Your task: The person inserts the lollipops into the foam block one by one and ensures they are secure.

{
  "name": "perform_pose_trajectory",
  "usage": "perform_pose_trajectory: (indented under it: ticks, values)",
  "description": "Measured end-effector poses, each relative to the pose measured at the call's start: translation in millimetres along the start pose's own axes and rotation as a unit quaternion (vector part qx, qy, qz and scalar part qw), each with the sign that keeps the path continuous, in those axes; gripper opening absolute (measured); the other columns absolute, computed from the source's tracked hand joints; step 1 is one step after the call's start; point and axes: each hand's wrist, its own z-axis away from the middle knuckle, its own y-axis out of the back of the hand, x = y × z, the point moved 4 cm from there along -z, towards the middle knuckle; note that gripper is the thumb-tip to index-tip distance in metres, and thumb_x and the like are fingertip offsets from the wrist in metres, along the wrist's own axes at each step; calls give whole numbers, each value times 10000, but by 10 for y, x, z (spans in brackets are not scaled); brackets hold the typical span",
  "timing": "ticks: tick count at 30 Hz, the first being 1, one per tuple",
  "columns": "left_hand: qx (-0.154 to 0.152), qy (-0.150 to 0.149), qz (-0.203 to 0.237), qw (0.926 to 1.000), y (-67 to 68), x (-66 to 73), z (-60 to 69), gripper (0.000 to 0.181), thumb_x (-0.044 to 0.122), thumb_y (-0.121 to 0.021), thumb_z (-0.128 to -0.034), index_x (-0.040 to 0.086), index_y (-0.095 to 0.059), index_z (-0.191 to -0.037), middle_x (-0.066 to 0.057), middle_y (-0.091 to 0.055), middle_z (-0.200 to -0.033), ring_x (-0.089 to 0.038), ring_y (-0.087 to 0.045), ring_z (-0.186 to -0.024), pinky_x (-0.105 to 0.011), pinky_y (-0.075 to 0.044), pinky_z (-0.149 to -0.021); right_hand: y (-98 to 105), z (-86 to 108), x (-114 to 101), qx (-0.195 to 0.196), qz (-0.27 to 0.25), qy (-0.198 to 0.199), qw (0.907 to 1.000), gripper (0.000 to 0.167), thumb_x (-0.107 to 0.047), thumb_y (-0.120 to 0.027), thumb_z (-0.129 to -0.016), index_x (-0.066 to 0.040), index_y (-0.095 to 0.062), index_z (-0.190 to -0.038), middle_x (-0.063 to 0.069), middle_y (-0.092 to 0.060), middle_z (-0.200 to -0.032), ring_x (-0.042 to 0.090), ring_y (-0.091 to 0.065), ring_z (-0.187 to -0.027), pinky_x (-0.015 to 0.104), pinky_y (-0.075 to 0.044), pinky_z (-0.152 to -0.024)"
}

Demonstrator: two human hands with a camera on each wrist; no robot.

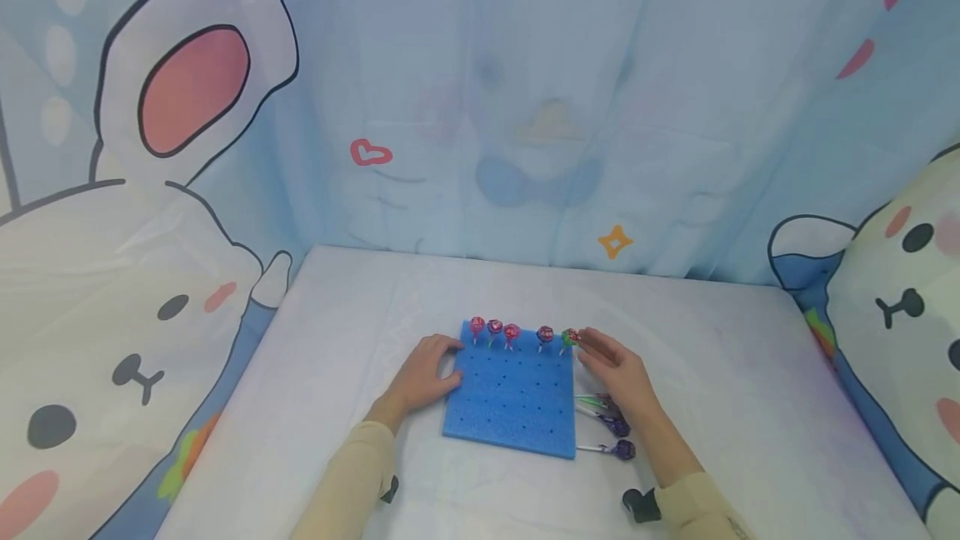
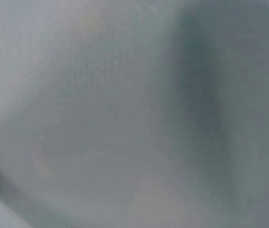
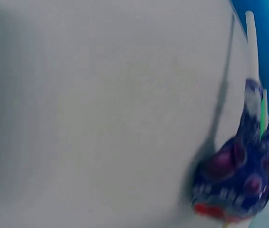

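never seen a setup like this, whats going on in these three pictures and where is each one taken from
No machine here: these are a person's bare hands. The wide picture comes from a camera on the head; the other two come from cameras on the wrists. The left-wrist one shows mostly blurred, pale surface; the right-wrist one shows a purple-wrapped lollipop up close.

On the white table lies a blue foam board with holes. Five lollipops stand along its far edge, and more lie beside its right edge. The left hand rests at the board's left edge. The right hand is at the green-and-red lollipop; whether it grips it, I can't tell.
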Motion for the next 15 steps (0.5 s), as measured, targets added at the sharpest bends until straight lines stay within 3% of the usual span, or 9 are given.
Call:
perform_pose_trajectory:
  ticks: [6,11,15]
  values:
    - [16,-12,89,10000,10,23,8,453,308,-630,-882,132,-551,-1292,-17,-569,-1279,-208,-473,-1261,-394,-369,-1095,244,204,91,338,659,234,9970,536,-324,-575,-986,-102,-438,-1454,98,-504,-1441,277,-483,-1318,257,-440,-993]
    - [1,40,54,10000,17,25,13,456,310,-633,-882,138,-553,-1296,-12,-570,-1283,-199,-471,-1262,-380,-365,-1099,438,405,192,609,1246,214,9901,510,-333,-556,-994,-89,-461,-1431,126,-531,-1410,328,-492,-1299,440,-430,-1021]
    - [43,0,45,10000,15,18,8,453,308,-636,-878,138,-557,-1290,-11,-574,-1272,-201,-477,-1255,-382,-370,-1094,532,529,268,597,1550,85,9861,503,-319,-563,-992,-70,-468,-1420,169,-532,-1397,388,-489,-1281,542,-425,-1014]
